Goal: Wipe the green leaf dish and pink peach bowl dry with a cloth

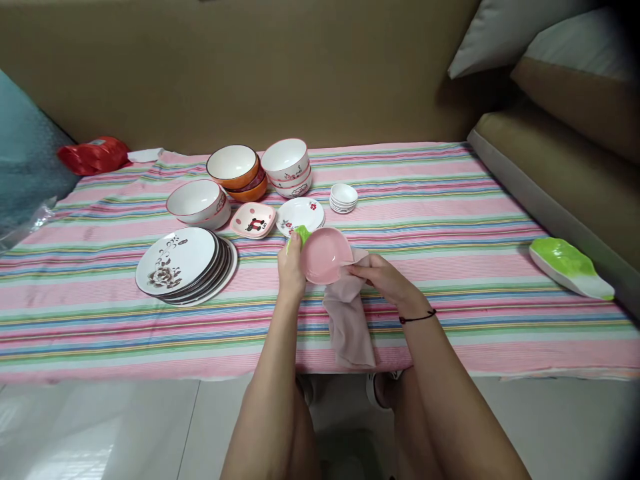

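A shallow pink dish (pixel 327 255) with a bright green part at its upper left edge is tilted toward me above the cloth-covered surface. My left hand (pixel 293 267) grips it by the left side, its thumb on the green part. In my right hand (pixel 383 280) is a pale pink cloth (pixel 351 327), pinched against the dish's right rim and hanging down in front. Just beyond the dish lies a small stack of white plates with red flowers (pixel 303 215). A square pink dish with a cartoon figure (pixel 253 220) sits to its left.
Patterned plates (pixel 175 263) are piled at left. Behind stand white bowls (pixel 195 200), orange bowls (pixel 233 165) and red-rimmed bowls (pixel 286 160). Tiny white dishes (pixel 343 197) are stacked mid-back. A green leaf-shaped dish (pixel 570 267) lies far right, near cushions (pixel 575 67). Red ribbon (pixel 95 155) lies back left.
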Demonstrator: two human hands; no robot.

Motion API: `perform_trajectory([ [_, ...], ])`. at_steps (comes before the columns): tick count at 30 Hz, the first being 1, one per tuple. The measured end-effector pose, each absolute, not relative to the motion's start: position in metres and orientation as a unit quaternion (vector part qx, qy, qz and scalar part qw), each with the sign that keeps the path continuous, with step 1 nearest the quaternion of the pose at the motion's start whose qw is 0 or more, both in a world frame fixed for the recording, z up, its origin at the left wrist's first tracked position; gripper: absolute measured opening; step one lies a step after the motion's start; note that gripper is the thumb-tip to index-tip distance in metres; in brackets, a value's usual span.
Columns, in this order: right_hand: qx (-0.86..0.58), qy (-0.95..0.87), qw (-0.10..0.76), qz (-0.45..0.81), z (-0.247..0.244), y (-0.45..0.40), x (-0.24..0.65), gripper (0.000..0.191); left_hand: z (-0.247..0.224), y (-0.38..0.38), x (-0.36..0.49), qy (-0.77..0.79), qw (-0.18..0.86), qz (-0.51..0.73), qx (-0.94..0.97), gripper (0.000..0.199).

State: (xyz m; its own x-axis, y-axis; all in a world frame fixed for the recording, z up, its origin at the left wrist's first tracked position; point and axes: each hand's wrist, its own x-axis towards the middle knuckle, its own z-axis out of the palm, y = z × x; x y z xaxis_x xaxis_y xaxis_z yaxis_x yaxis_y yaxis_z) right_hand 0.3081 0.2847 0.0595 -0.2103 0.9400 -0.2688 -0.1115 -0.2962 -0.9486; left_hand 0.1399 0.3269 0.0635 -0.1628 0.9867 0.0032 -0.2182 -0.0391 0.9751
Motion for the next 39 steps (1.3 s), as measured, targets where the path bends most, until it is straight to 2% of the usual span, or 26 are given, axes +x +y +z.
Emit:
perform_trajectory([
  [8, -0.629, -0.448, 0.450, 0.449, 0.046, 0.289, 0.291, 0.046, 0.064, 0.319, 0.152, 0.431, 0.503, 0.572, 0.483, 0.041],
  [16, -0.509, -0.455, 0.430, 0.591, 0.059, 0.284, 0.303, 0.040, 0.067, 0.324, 0.145, 0.480, 0.495, 0.605, 0.399, 0.049],
  [21, -0.472, -0.436, 0.442, 0.625, 0.063, 0.283, 0.309, 0.035, 0.069, 0.327, 0.140, 0.488, 0.493, 0.622, 0.364, 0.050],
  [26, -0.502, -0.466, 0.436, 0.584, 0.062, 0.283, 0.306, 0.044, 0.067, 0.327, 0.138, 0.488, 0.493, 0.606, 0.389, 0.050],
  [35, -0.610, -0.457, 0.434, 0.480, 0.047, 0.288, 0.289, 0.048, 0.063, 0.321, 0.148, 0.421, 0.508, 0.581, 0.476, 0.039],
  [39, -0.586, -0.465, 0.447, 0.489, 0.048, 0.289, 0.290, 0.044, 0.064, 0.323, 0.148, 0.442, 0.509, 0.582, 0.455, 0.043],
])
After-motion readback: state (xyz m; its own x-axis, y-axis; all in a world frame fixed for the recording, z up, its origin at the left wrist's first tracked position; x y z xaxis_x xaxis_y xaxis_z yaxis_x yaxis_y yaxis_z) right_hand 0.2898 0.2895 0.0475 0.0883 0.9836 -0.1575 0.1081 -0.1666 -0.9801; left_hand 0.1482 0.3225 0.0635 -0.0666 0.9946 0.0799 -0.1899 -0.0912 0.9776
